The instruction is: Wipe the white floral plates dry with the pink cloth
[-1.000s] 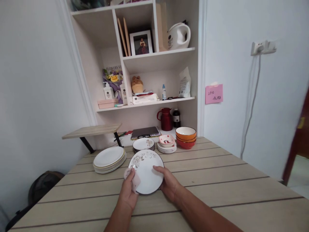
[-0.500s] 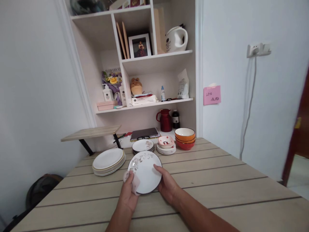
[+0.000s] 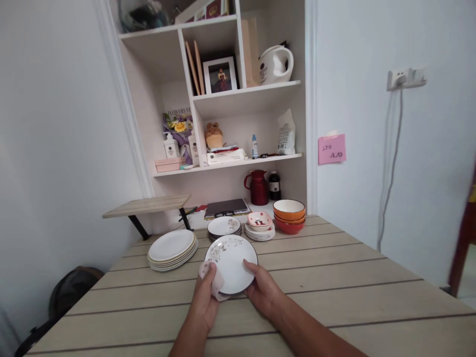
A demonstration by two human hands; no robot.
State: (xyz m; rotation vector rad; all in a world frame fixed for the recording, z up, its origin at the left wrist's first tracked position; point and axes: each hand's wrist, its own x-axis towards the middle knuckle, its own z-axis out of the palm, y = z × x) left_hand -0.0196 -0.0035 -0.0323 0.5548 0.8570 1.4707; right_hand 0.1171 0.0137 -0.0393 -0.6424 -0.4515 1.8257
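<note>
A white plate with a dark rim and a floral pattern (image 3: 232, 267) is held tilted above the wooden table (image 3: 320, 292). My left hand (image 3: 205, 297) pinches a pale pink cloth (image 3: 217, 280) over the plate's lower left edge. On the right edge, my right hand (image 3: 263, 290) has its thumb on top of the plate and its fingers underneath. Just behind is a stack of similar floral plates (image 3: 224, 226). Larger white plates (image 3: 173, 246) are stacked to the left.
Small white dishes (image 3: 260, 233) carry a pink patterned bowl (image 3: 259, 220) at the back. Orange and red bowls (image 3: 289, 216) are stacked beside them. A small raised wooden shelf (image 3: 148, 204) stands at the back left, and a red jug (image 3: 258, 188) behind the table.
The whole view has shifted slightly, so things appear a little farther right. Both hands still hold the plate, which looks slightly more tilted; the cloth remains at its left edge.
</note>
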